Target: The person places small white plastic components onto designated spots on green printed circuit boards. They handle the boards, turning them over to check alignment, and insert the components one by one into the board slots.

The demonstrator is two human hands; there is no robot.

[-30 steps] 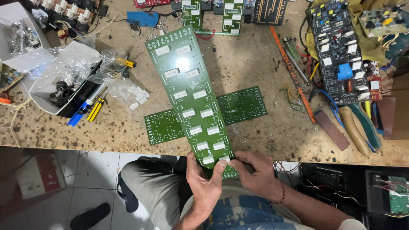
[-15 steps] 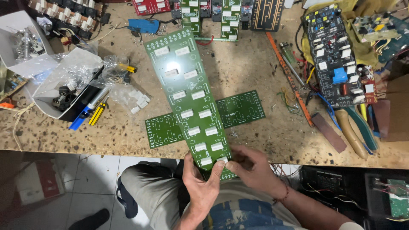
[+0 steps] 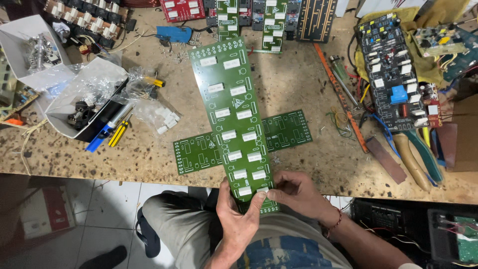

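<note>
Nearest the camera, the long green rectangular circuit board studded with white block components (image 3: 238, 124) is held at its near end, overhanging the edge of the speckled tan tabletop (image 3: 308, 94) and reaching away across it. The left hand (image 3: 238, 219) is clamped on the near left edge, thumb on top; the right hand (image 3: 298, 192) is closed on the near right edge, its fingertips pressing by a white block. The hands are set just beside each other, touching nothing else.

The board is judged light, thin and stiff, though long enough to flex — best gripped by its bare edges, since the seated components look loose and fragile.

Beneath it, crosswise, a shorter green bare circuit board (image 3: 289, 132) lies flat, and could be dragged along. To the left are a clear plastic bag of white parts (image 3: 162, 119), a yellow-handled screwdriver (image 3: 118, 133) and a white cardboard box of metal parts (image 3: 79, 107). To the right lie green-handled pliers (image 3: 423, 152) and a black populated circuit board (image 3: 393, 74). Farthest off, more green boards (image 3: 275, 20) stand in a row.
</note>
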